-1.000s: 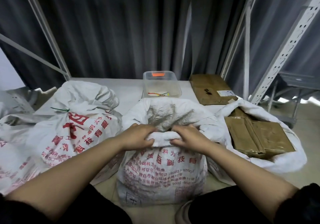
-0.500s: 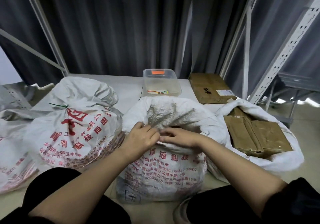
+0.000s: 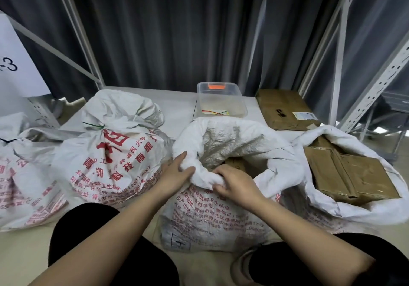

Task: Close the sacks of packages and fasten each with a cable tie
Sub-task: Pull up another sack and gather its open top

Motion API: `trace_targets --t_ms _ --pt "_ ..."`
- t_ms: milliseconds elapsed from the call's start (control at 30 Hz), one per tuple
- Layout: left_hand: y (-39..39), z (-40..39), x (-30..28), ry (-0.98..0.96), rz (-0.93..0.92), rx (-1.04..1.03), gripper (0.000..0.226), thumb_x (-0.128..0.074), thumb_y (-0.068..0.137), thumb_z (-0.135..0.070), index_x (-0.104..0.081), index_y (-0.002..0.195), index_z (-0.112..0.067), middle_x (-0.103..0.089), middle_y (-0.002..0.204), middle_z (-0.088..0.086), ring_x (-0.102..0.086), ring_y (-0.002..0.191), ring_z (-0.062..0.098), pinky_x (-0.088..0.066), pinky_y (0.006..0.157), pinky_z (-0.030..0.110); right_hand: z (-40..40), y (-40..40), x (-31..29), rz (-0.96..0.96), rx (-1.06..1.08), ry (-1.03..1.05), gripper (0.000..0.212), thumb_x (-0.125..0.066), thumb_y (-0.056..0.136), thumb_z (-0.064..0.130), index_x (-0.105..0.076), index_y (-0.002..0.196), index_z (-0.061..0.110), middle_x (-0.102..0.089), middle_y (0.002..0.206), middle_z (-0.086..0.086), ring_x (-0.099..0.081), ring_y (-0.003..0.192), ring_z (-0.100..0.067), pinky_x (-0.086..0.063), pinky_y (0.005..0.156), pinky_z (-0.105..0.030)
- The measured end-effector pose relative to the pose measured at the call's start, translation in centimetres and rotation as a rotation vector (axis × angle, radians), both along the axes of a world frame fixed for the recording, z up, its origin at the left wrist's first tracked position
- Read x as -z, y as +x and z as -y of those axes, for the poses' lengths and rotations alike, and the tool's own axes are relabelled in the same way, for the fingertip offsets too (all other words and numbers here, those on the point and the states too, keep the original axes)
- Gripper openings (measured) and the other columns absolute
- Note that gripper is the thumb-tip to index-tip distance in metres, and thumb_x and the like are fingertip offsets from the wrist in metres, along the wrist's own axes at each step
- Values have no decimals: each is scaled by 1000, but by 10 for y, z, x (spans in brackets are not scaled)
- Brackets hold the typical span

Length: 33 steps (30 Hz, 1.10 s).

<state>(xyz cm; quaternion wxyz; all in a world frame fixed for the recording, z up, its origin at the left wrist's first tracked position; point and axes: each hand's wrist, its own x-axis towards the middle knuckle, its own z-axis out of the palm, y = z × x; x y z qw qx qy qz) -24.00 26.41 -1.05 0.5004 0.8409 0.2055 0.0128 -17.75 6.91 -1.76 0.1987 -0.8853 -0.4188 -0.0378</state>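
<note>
Since a moment ago both hands have spread apart: left hand [image 3: 177,175] and right hand [image 3: 238,185] each grip the near rim of the upright middle sack [image 3: 212,215], its mouth now gaping upward

Bare forearms, black trousers [image 3: 106,241], a light shoe [image 3: 240,263].

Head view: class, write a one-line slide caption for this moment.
Both hands, left hand and right hand, grip the open middle sack's near rim; a green cable tie fastens the neighbouring sack.

left hand [image 3: 177,175], right hand [image 3: 238,185] gripping open sack [image 3: 212,215] rim
</note>
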Motion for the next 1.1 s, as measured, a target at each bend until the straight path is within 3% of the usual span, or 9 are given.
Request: trace_targets --t_ms 100,233,367,500,600,667,800,933,1100 --pt "5 5 0 -228 -1 -70 71 -65 86 -23 -29 147 -11 -33 150 10 -42 129 24 -37 108 43 4 -12 10 422 -138 -32 26 -72 73 26 -54 89 16 -54 79 0 -53 66 -18 -31 53 -28" --pt "10 9 7 -379 45 -191 64 -58 85 6 -34 143 -3 -48 137 9 -51 115 22 -45 98 37 8 -15 16 502 -153 -53 21 -53 79 31 -42 87 16 -48 81 -1 -48 62 -17 -21 54 -27" --pt "10 5 14 -767 94 -345 59 -48 87 13 -38 141 -8 -54 132 15 -60 105 26 -55 80 35 -9 -20 -6 -9 78 35 31 -48 91 51 -42 94 21 -49 94 3 -51 76 -14 -32 61 -28" --pt "-2 7 11 -987 182 -276 48 -37 87 18 -52 124 -8 -65 113 13 -67 89 19 -57 65 24 -46 -7 -13 -582 248 99 74 -57 84 62 -29 141 24 -44 141 5 -52 121 -20 -45 97 -39" --pt "-7 2 7 -993 188 -210 49 -33 89 14 -56 117 -19 -68 104 5 -69 73 9 -54 56 21 -68 -10 -3 -562 163 30 90 -66 86 41 -9 152 20 -28 155 -8 -36 137 -27 -36 107 -38" --pt "-7 -9 3 -904 173 -177 42 -38 93 3 -55 120 -24 -69 102 3 -66 75 10 -52 63 24 -71 -15 7 -429 160 23 80 -61 91 28 -10 153 22 -30 150 -14 -42 129 -32 -42 96 -38" --pt "2 -21 -4 -645 71 -143 48 -47 97 -19 -38 142 -31 -52 131 3 -59 103 17 -49 73 25 -74 -35 17 -86 136 -120 76 -50 91 7 -11 152 29 -39 126 -13 -59 79 -36 -36 56 -35" --pt "21 -15 -11 -223 142 -102 55 -53 93 -6 -34 144 -11 -40 144 7 -41 124 15 -30 88 11 -82 -48 25 273 156 -131 76 -72 65 4 -49 136 17 -56 91 -9 -50 41 -22 -20 37 -27" --pt "29 -29 -1 -521 135 -302 35 -44 94 -1 -53 127 -3 -62 121 16 -60 101 25 -49 80 28 -66 -43 47 246 -102 -36 67 -53 87 44 -34 145 17 -53 125 -11 -63 81 -24 -50 58 -28"
